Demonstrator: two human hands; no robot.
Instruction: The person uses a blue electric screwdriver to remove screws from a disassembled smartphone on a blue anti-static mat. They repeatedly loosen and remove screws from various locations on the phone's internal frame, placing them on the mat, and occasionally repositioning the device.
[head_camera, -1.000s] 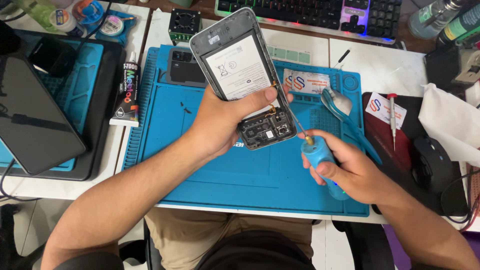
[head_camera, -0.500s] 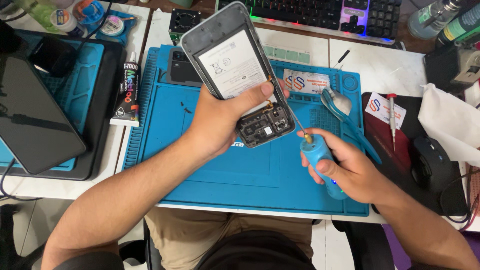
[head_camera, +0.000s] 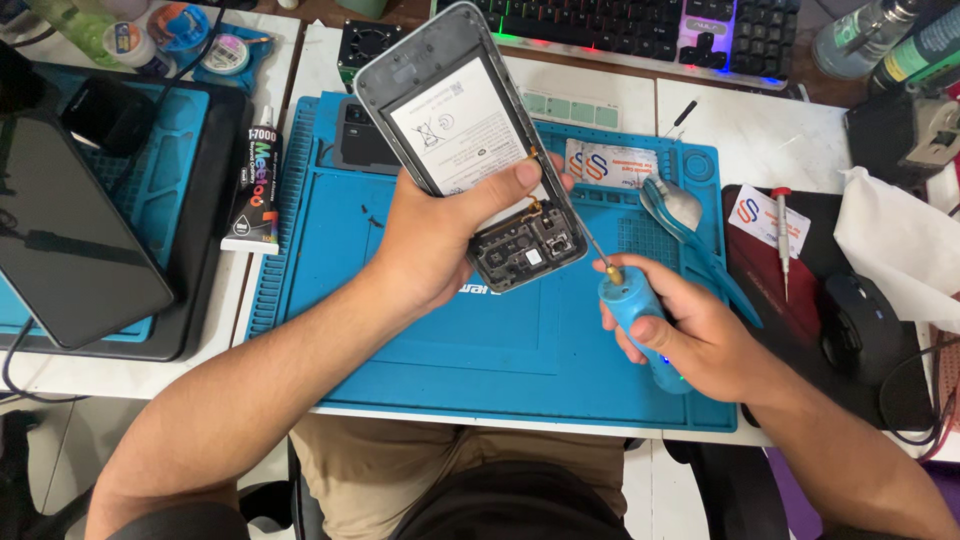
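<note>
My left hand (head_camera: 440, 240) grips an opened smartphone (head_camera: 465, 140) with its back cover off, held tilted above the blue repair mat (head_camera: 400, 340). The white battery faces up and the dark circuit board sits at the lower end. My thumb presses on the battery's edge. My right hand (head_camera: 690, 335) holds a blue electric screwdriver (head_camera: 640, 325), its thin bit angled up-left to the phone's right edge beside the board.
A black tablet (head_camera: 75, 235) lies on a second mat at left, with a glue tube (head_camera: 252, 185) beside it. Blue tweezers (head_camera: 700, 245), a red-tipped screwdriver (head_camera: 782, 240), a mouse (head_camera: 860, 325), a white cloth (head_camera: 895, 250) and a backlit keyboard (head_camera: 650, 30) surround the mat.
The phone has shifted slightly up and left in my left hand. The screwdriver stays at the phone's right edge, with my right hand almost still.
</note>
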